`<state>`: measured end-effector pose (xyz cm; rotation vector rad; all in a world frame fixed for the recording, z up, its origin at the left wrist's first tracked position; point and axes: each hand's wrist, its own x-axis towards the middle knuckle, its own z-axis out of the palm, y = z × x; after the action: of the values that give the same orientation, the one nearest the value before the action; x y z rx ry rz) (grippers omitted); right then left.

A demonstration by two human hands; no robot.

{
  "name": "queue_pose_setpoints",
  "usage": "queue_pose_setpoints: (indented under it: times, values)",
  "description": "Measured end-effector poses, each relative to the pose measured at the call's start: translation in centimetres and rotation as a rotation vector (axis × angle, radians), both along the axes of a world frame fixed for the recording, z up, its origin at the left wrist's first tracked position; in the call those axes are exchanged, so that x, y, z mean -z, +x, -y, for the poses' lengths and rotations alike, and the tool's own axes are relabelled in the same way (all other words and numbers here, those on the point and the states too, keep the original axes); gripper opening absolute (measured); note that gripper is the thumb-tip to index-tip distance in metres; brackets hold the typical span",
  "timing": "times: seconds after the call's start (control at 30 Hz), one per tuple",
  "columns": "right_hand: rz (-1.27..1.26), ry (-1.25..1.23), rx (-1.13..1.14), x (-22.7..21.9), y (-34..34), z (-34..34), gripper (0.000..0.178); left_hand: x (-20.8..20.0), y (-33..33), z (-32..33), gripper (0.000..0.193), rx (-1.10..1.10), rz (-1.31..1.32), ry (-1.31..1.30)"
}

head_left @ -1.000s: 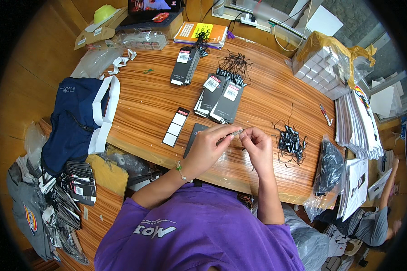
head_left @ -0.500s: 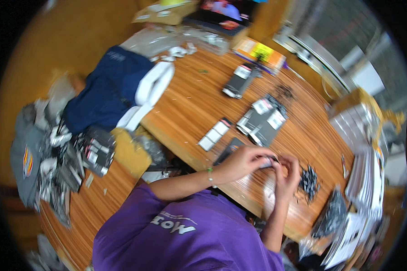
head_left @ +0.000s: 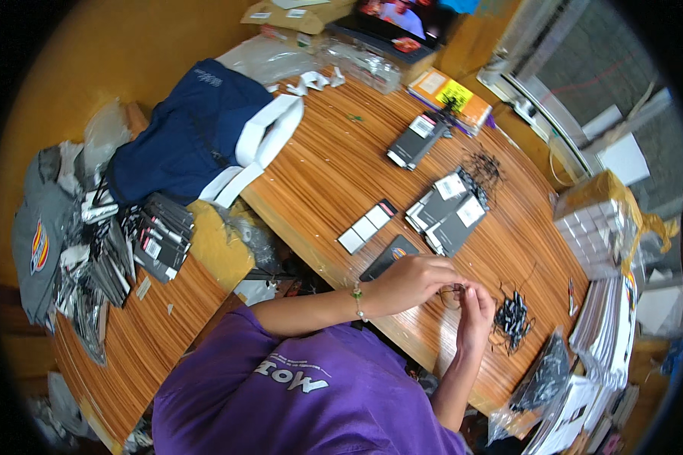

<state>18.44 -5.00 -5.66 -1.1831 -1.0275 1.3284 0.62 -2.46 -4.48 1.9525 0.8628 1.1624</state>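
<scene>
My left hand (head_left: 413, 287) and my right hand (head_left: 476, 312) meet over the front edge of the wooden table, fingertips pinched together. Between them a thin dark string (head_left: 453, 290) shows as a small loop; the fingers cover the rest. A black hang tag (head_left: 387, 256) lies flat just beyond my left wrist. Past it rests a strip of white labels (head_left: 367, 227) with a dark end. Right of my right hand is a tangled heap of black tag strings (head_left: 513, 321). Farther back, several black hang tags (head_left: 448, 214) with white stickers lie overlapping, dark strings bunched at their far end.
Another stack of black tags (head_left: 416, 139) stands near an orange and yellow packet (head_left: 451, 98). Navy fabric (head_left: 197, 136) and bagged tags (head_left: 163, 235) cover the left side. To the right are a wrapped box (head_left: 596, 227), paper stacks (head_left: 603, 318) and a pen (head_left: 571, 296).
The view has shifted a little, so the table items appear displaced. My hands stay together, fingers repositioned; the small dark and pale piece between them no longer shows, and a thin string loop does.
</scene>
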Motion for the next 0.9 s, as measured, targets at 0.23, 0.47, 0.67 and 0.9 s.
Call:
queue_pose_setpoints:
  times: [0.23,0.47,0.67,0.9]
  values:
    - [-0.449,0.064,0.000,-0.6,1.0,-0.4,0.011,0.0,-0.2,0.4,0.027,0.092,-0.169,0.333]
    - [-0.762,0.245,-0.064,-4.4,0.2,-1.0,0.009,-0.2,-1.0,-0.5,0.033,0.188,-0.036,-0.081]
    - [-0.461,0.227,0.035,-4.7,-0.4,0.8,0.023,2.7,-9.5,-7.6,0.026,-0.185,-0.439,-0.079]
    - [-0.318,0.187,0.044,-3.7,0.9,2.0,0.012,3.7,-11.5,-8.4,0.042,-0.107,-0.597,-0.206]
